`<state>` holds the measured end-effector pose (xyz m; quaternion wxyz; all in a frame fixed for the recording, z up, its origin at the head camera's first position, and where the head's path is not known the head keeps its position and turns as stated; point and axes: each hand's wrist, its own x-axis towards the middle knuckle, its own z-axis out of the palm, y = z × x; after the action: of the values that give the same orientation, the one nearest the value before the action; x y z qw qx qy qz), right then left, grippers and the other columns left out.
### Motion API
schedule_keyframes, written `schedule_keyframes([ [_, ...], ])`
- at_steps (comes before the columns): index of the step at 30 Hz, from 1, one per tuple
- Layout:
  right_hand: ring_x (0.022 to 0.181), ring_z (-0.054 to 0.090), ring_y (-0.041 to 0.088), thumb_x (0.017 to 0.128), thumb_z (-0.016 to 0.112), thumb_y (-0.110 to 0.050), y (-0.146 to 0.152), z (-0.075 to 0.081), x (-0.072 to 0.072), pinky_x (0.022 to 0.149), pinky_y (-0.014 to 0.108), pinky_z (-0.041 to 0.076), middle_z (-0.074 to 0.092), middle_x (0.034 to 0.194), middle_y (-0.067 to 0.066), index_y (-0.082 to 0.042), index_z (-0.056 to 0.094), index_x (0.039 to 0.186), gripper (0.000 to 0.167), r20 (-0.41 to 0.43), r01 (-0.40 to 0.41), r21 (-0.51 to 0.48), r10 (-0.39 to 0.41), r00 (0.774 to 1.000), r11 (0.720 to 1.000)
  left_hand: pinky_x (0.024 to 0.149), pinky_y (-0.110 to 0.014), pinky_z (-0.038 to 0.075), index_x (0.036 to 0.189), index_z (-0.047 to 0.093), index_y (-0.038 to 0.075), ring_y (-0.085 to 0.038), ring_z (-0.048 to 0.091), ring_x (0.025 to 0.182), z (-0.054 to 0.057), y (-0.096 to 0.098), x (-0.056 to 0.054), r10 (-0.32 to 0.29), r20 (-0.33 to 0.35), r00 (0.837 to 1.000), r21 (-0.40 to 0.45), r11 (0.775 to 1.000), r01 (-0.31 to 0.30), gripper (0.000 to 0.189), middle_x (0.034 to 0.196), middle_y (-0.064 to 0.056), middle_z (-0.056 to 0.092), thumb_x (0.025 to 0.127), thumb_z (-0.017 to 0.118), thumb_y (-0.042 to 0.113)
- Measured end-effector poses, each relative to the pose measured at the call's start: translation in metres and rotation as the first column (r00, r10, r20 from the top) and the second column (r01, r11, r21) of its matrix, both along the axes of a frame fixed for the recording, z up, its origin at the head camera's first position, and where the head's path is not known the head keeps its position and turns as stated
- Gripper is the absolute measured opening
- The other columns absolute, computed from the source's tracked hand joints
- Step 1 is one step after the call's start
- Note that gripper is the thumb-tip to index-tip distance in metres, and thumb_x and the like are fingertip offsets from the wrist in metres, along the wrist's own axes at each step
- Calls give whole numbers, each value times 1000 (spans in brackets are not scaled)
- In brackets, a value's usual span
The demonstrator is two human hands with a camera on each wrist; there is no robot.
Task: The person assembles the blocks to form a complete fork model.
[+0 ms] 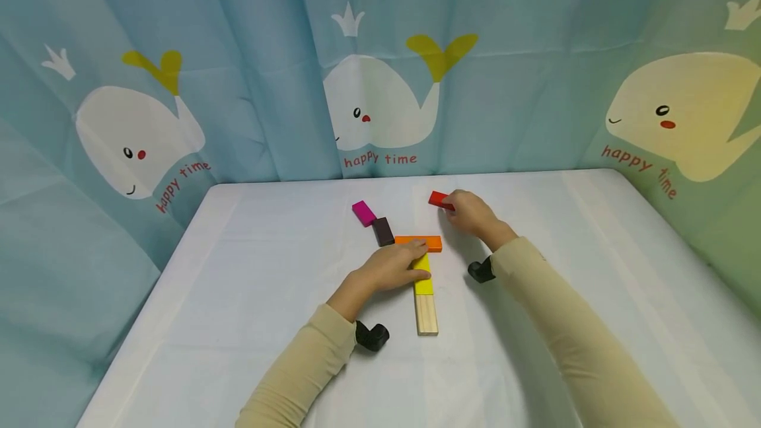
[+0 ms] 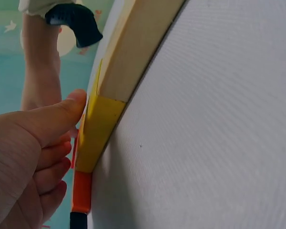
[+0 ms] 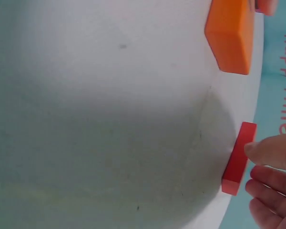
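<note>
My left hand (image 1: 392, 266) rests on the yellow block (image 1: 423, 264) and the orange block (image 1: 434, 243). Its thumb lies over the yellow block's top edge in the left wrist view, while the other fingers bend loosely. The yellow block stands end to end with a plain wooden block (image 1: 426, 316), and the orange one lies crosswise at its far end. Farther back, my right hand (image 1: 472, 212) grips the right end of a red block (image 1: 438, 199). In the right wrist view the thumb touches the red block (image 3: 237, 160); the index fingertip is hidden.
A dark brown block (image 1: 383, 232) touches the orange block's left end. Beyond it, a magenta block (image 1: 364, 213) lies at a slant, corner to corner. All lie on a white-covered table (image 1: 238, 283), with a blue whale-print curtain (image 1: 250, 51) behind.
</note>
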<state>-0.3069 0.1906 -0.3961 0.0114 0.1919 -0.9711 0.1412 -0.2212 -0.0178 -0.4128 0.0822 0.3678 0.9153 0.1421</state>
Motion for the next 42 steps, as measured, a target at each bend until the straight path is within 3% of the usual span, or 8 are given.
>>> schedule_keyframes([
  [8,75,53,29,85,56,1,-9,-5,-7,78,41,48,58,87,17,4,67,96,16,-6,52,147,-52,999,988,104,-25,28,137,45,9,-11,32,130,5,5,5,-15,-23,1000,-75,997,13,55,142,-4,39,93,50,43],
  [16,71,54,27,83,59,3,-13,-4,-7,73,38,50,57,80,14,6,66,87,8,-69,56,264,-39,997,963,102,-25,31,136,46,11,-12,36,128,-1,7,5,-29,-62,998,-59,998,25,48,140,-3,41,96,46,37],
  [23,72,55,28,82,60,6,-10,-3,-6,74,37,50,58,79,14,5,66,86,7,-122,42,276,-8,992,960,102,-25,31,137,44,12,-11,35,128,-3,7,2,-29,-72,997,-62,998,25,48,141,-2,40,96,45,36],
  [42,69,53,26,83,61,4,-10,-3,-5,73,35,50,58,78,13,4,69,88,9,-119,38,228,-11,993,973,103,-25,30,137,44,11,-10,33,129,-3,3,-3,-29,-41,999,-52,998,27,47,141,-1,39,96,46,34],
])
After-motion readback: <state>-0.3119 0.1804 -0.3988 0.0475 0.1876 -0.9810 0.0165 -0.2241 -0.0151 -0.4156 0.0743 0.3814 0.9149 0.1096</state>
